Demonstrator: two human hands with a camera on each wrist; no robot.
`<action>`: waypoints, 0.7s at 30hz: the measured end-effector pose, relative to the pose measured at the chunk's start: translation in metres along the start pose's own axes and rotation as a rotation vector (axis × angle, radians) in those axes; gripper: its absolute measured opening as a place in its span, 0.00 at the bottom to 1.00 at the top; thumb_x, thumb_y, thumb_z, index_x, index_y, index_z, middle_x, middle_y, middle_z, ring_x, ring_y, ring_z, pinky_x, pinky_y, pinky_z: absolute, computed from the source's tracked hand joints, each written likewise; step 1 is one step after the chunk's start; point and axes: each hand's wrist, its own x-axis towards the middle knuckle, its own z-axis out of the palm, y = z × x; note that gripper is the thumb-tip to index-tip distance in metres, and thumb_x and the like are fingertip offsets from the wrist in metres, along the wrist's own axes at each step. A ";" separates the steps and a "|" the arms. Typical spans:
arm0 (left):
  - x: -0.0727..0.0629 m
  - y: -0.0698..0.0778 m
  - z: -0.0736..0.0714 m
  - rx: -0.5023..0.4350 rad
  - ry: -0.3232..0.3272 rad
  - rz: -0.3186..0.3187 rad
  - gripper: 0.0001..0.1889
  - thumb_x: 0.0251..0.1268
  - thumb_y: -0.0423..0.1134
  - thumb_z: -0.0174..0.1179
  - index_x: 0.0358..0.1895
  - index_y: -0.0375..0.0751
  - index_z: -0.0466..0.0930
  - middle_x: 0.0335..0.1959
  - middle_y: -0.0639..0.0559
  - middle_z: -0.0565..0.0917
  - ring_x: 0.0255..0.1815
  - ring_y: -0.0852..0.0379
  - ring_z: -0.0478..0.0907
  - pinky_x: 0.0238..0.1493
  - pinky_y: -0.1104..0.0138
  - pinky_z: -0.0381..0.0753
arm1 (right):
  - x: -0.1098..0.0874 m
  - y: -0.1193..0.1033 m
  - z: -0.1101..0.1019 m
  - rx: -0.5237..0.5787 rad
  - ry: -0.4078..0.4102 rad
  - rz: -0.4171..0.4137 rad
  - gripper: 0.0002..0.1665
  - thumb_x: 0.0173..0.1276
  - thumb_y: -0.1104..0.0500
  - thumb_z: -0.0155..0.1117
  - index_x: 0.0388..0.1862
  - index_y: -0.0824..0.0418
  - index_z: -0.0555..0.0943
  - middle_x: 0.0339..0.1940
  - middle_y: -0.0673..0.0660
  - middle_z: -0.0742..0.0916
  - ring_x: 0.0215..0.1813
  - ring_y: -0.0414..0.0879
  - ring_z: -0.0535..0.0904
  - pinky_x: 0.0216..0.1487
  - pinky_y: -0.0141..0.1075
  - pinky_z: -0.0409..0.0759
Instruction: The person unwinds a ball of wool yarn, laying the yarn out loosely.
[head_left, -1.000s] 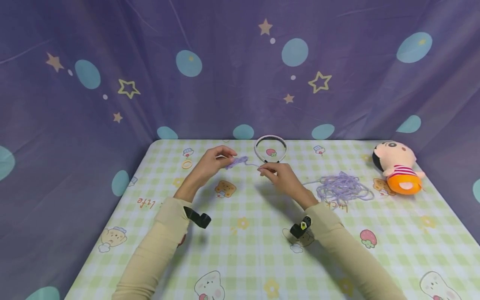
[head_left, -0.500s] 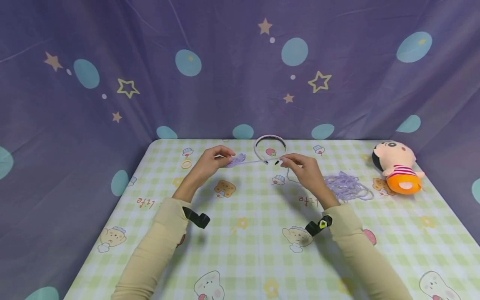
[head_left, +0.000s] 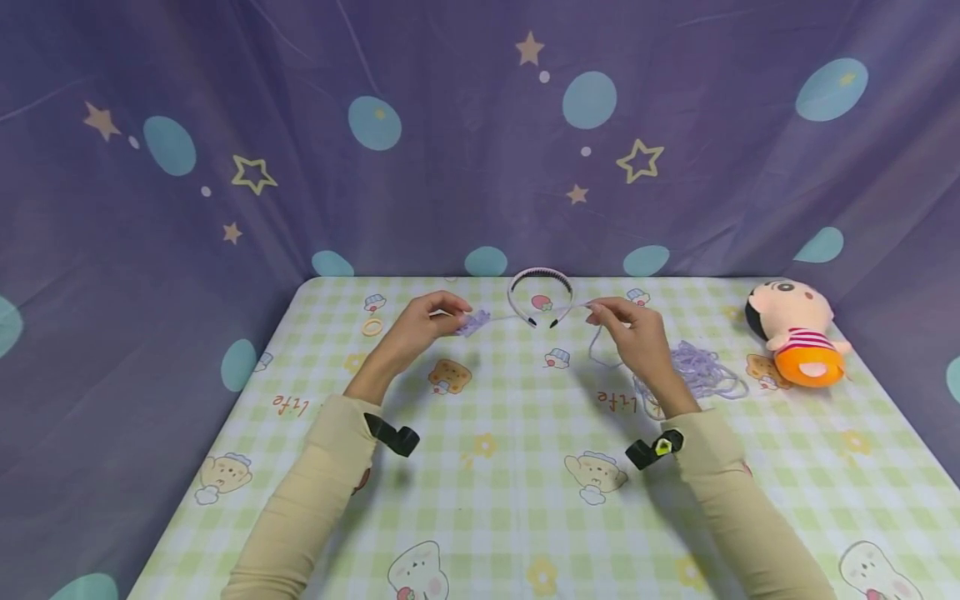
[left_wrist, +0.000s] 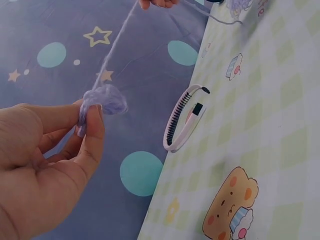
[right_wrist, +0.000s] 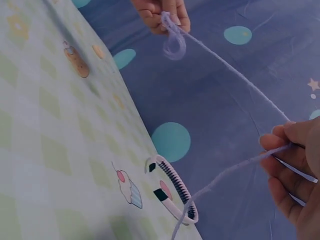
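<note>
My left hand (head_left: 427, 327) pinches a small looped bundle of lilac yarn (left_wrist: 106, 100) between thumb and fingers, raised above the table. From that bundle a single strand (right_wrist: 240, 75) runs taut to my right hand (head_left: 632, 335), which pinches it between thumb and fingertips. Below the right fingers the strand hangs slack and leads to a loose heap of the same yarn (head_left: 701, 371) on the table, partly hidden behind the right wrist. In the right wrist view the right hand (right_wrist: 297, 165) appears at the right edge with the yarn crossing its fingers.
A white headband (head_left: 542, 272) with dark inner teeth lies at the table's back, behind the strand. The tan ring (head_left: 372, 327) is left of it. At the back right lies a plush doll (head_left: 802, 337) in orange shorts. A purple curtain (head_left: 450, 192) rises behind the checked tablecloth (head_left: 510, 500).
My right hand has moved away to the right, pulling the strand long and straight between the hands. The left hand stays nearly in place, still pinching the yarn bundle.
</note>
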 end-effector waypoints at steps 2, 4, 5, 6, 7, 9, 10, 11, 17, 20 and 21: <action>0.000 0.000 0.000 0.002 -0.003 -0.005 0.11 0.68 0.32 0.57 0.51 0.34 0.77 0.44 0.46 0.77 0.46 0.56 0.79 0.54 0.60 0.80 | 0.001 0.000 -0.003 -0.004 0.025 0.016 0.13 0.71 0.50 0.59 0.43 0.56 0.86 0.31 0.55 0.89 0.35 0.28 0.79 0.40 0.26 0.73; 0.000 -0.001 -0.001 0.009 -0.003 -0.008 0.12 0.68 0.33 0.57 0.51 0.34 0.76 0.43 0.46 0.77 0.46 0.56 0.79 0.54 0.60 0.79 | 0.002 0.002 -0.007 -0.004 0.051 0.025 0.14 0.71 0.50 0.59 0.44 0.55 0.86 0.32 0.55 0.89 0.34 0.26 0.79 0.40 0.26 0.73; 0.000 -0.001 -0.001 0.012 -0.001 -0.008 0.12 0.68 0.33 0.57 0.51 0.34 0.76 0.43 0.46 0.77 0.45 0.56 0.79 0.54 0.60 0.80 | 0.002 0.003 -0.009 0.002 0.062 0.032 0.14 0.71 0.49 0.59 0.44 0.55 0.86 0.32 0.55 0.89 0.34 0.25 0.79 0.40 0.26 0.72; 0.000 -0.002 -0.001 0.014 0.001 -0.007 0.12 0.68 0.33 0.57 0.51 0.34 0.76 0.43 0.46 0.77 0.45 0.56 0.79 0.53 0.60 0.80 | 0.003 0.004 -0.012 0.004 0.075 0.037 0.15 0.71 0.49 0.58 0.44 0.55 0.86 0.32 0.55 0.89 0.34 0.25 0.79 0.39 0.26 0.72; 0.000 -0.002 -0.001 0.017 0.002 -0.006 0.12 0.68 0.33 0.57 0.52 0.34 0.76 0.43 0.46 0.77 0.45 0.56 0.79 0.53 0.60 0.80 | 0.004 0.006 -0.014 0.001 0.088 0.039 0.15 0.71 0.49 0.58 0.44 0.55 0.86 0.32 0.56 0.89 0.34 0.25 0.79 0.38 0.26 0.71; 0.000 -0.003 -0.002 0.021 0.003 -0.003 0.13 0.68 0.33 0.58 0.52 0.32 0.75 0.43 0.45 0.77 0.45 0.56 0.79 0.54 0.61 0.79 | 0.005 0.009 -0.020 0.002 0.118 0.046 0.15 0.71 0.49 0.59 0.43 0.56 0.86 0.32 0.56 0.89 0.32 0.26 0.78 0.35 0.26 0.69; 0.000 -0.003 -0.002 0.021 0.003 -0.002 0.13 0.68 0.33 0.58 0.52 0.32 0.75 0.43 0.45 0.77 0.45 0.56 0.79 0.54 0.60 0.79 | 0.005 0.010 -0.023 0.001 0.131 0.051 0.15 0.71 0.49 0.59 0.43 0.56 0.86 0.32 0.57 0.89 0.32 0.26 0.78 0.34 0.26 0.69; 0.000 -0.003 -0.003 0.020 0.002 -0.001 0.14 0.68 0.33 0.58 0.53 0.31 0.75 0.44 0.45 0.77 0.44 0.56 0.79 0.54 0.60 0.80 | 0.006 0.011 -0.026 0.003 0.144 0.057 0.15 0.71 0.49 0.59 0.42 0.56 0.86 0.32 0.58 0.88 0.32 0.27 0.78 0.34 0.25 0.69; 0.001 -0.004 -0.003 0.015 0.000 0.005 0.14 0.68 0.33 0.58 0.53 0.30 0.75 0.43 0.46 0.77 0.43 0.56 0.79 0.53 0.61 0.80 | 0.006 0.022 -0.045 -0.004 0.195 0.086 0.14 0.71 0.51 0.59 0.43 0.59 0.86 0.31 0.55 0.88 0.32 0.28 0.79 0.38 0.21 0.72; 0.000 -0.005 -0.004 0.016 -0.001 0.010 0.12 0.68 0.33 0.58 0.51 0.34 0.76 0.43 0.47 0.77 0.43 0.56 0.79 0.53 0.60 0.80 | 0.004 0.028 -0.056 -0.012 0.216 0.107 0.15 0.71 0.51 0.59 0.43 0.60 0.86 0.28 0.44 0.87 0.32 0.29 0.79 0.36 0.22 0.70; 0.000 -0.005 -0.004 0.015 -0.001 0.011 0.11 0.68 0.33 0.58 0.51 0.34 0.76 0.43 0.47 0.77 0.43 0.56 0.79 0.54 0.60 0.80 | 0.003 0.029 -0.059 -0.018 0.223 0.118 0.15 0.71 0.51 0.59 0.44 0.60 0.86 0.27 0.40 0.86 0.32 0.30 0.79 0.36 0.23 0.70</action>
